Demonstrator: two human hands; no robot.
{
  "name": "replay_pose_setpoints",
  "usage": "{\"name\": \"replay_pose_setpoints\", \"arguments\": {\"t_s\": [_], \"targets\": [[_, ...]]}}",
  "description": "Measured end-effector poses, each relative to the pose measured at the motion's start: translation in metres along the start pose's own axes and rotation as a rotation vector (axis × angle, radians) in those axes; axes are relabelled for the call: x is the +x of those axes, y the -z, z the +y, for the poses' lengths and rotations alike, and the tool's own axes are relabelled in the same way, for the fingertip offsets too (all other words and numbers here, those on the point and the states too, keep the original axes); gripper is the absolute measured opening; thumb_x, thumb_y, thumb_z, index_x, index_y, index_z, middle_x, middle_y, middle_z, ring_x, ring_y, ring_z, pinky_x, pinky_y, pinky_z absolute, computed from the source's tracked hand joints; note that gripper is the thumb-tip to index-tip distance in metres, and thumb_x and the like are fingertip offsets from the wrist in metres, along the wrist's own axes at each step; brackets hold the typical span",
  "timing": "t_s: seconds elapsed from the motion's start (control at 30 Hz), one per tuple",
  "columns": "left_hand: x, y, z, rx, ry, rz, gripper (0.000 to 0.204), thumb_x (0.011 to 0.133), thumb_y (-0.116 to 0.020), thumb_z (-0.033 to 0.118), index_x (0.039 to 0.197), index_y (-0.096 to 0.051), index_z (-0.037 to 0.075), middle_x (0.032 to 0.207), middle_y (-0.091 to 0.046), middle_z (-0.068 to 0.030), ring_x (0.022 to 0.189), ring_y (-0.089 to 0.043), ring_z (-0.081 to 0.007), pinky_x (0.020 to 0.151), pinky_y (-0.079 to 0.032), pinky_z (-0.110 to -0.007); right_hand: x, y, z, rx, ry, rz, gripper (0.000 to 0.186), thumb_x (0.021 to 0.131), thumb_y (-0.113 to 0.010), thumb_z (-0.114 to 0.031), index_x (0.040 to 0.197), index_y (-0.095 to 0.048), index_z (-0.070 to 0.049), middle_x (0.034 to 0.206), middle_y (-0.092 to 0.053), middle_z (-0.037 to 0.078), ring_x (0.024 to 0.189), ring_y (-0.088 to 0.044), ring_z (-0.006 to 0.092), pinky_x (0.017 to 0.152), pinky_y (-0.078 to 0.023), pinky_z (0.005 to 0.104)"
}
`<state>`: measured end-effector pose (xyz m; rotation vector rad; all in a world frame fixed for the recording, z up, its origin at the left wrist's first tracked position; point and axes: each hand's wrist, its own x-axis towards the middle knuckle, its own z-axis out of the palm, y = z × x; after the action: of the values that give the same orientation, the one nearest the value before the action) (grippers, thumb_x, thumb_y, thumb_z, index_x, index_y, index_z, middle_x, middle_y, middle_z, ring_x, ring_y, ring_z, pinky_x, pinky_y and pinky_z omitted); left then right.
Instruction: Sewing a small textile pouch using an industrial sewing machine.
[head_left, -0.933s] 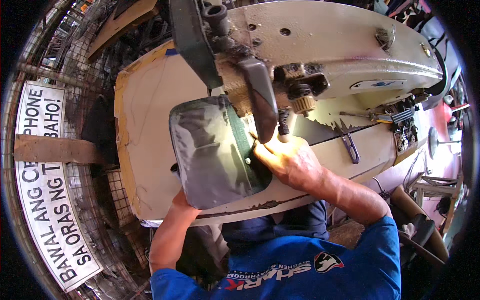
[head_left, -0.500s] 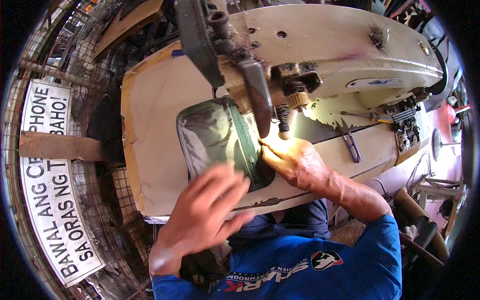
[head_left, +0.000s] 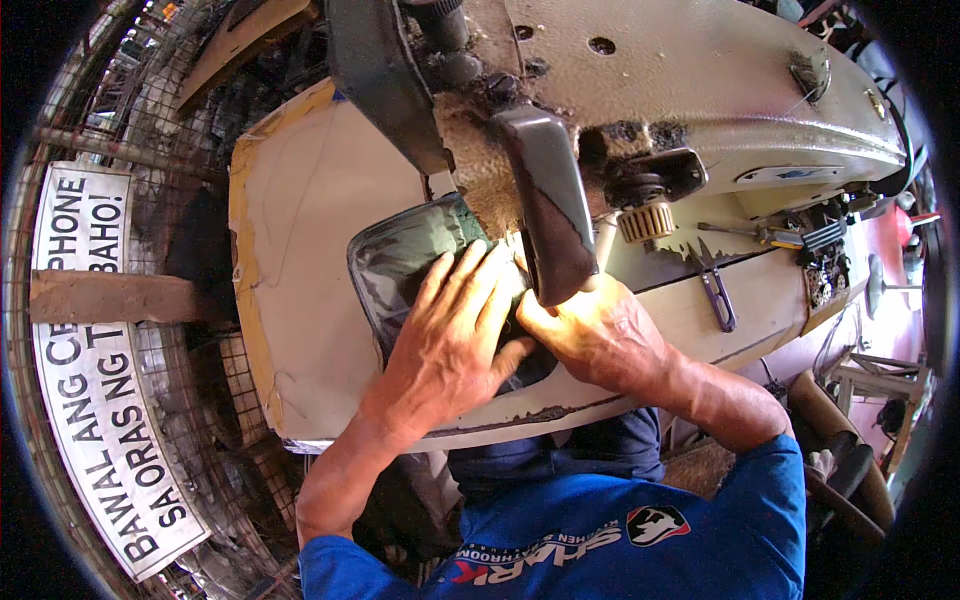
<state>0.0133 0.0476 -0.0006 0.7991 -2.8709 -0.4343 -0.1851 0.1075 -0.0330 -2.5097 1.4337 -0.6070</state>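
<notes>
A dark green pouch with a clear plastic panel lies under the head of a beige sewing machine. My left hand rests flat on the pouch, its fingers stretched out toward the needle area. Close by on the right, my right hand has its fingers bent and pressed together at the pouch's right edge. A dark metal guard on the machine hides the needle and part of the right fingertips. Bright light falls on the spot between my hands.
Purple-handled thread snips and a screwdriver lie on the right of the pale worktable. Beside them is a tray of small metal parts. Wire mesh with a white sign stands at the left.
My left hand has come down from above the pouch and now lies on it. My right hand stays by the needle area. The machine appears larger as the view has shifted closer.
</notes>
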Motion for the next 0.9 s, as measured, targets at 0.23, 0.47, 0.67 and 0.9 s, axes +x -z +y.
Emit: {"name": "replay_pose_setpoints", "arguments": {"t_s": [0.23, 0.47, 0.67, 0.9], "targets": [[-0.001, 0.002, 0.0, -0.099, 0.011, -0.065, 0.093, 0.072, -0.08, 0.048, 0.139, -0.045, -0.006, 0.144, -0.045, -0.0252, 0.141, -0.035, -0.0399, 0.12, -0.023, -0.052, 0.002, -0.002, -0.006, 0.069, -0.092, 0.243, 0.027, 0.082, -0.058, -0.01, 0.109, -0.058, -0.004, 0.077, -0.064, 0.011, 0.067, -0.064, 0.0285, 0.063, -0.051, 0.0399], [-0.003, 0.01, -0.009, -0.039, -0.006, -0.041, 0.096, 0.068, -0.084, 0.045, 0.14, -0.045, -0.003, 0.146, -0.044, -0.0226, 0.141, -0.035, -0.0389, 0.12, -0.022, -0.052, -0.004, -0.005, 0.0, -0.011, -0.02, 0.11, 0.031, 0.085, -0.057, -0.01, 0.113, -0.058, 0.001, 0.08, -0.064, 0.015, 0.067, -0.065, 0.0308, 0.061, -0.053, 0.0415], [-0.011, 0.017, 0.007, -0.023, -0.055, -0.057, 0.093, 0.066, -0.086, 0.038, 0.139, -0.046, -0.004, 0.144, -0.045, -0.0204, 0.139, -0.038, -0.0371, 0.119, -0.024, -0.056, -0.017, -0.009, 0.003, 0.047, 0.09, 0.328, 0.032, 0.074, -0.067, -0.004, 0.106, -0.065, 0.0, 0.093, -0.067, 0.012, 0.071, -0.065, 0.0277, 0.061, -0.053, 0.0383], [-0.016, 0.021, 0.002, -0.171, -0.07, 0.092, 0.036, 0.089, -0.06, 0.006, 0.125, -0.057, -0.002, 0.124, -0.06, -0.0244, 0.115, -0.059, -0.0412, 0.102, -0.048, -0.045, -0.032, -0.008, -0.024, 0.114, -0.021, 0.256, 0.042, 0.076, -0.067, -0.008, 0.117, -0.062, 0.0, 0.118, -0.062, 0.015, 0.1, -0.064, 0.0287, 0.084, -0.053, 0.039]]}}
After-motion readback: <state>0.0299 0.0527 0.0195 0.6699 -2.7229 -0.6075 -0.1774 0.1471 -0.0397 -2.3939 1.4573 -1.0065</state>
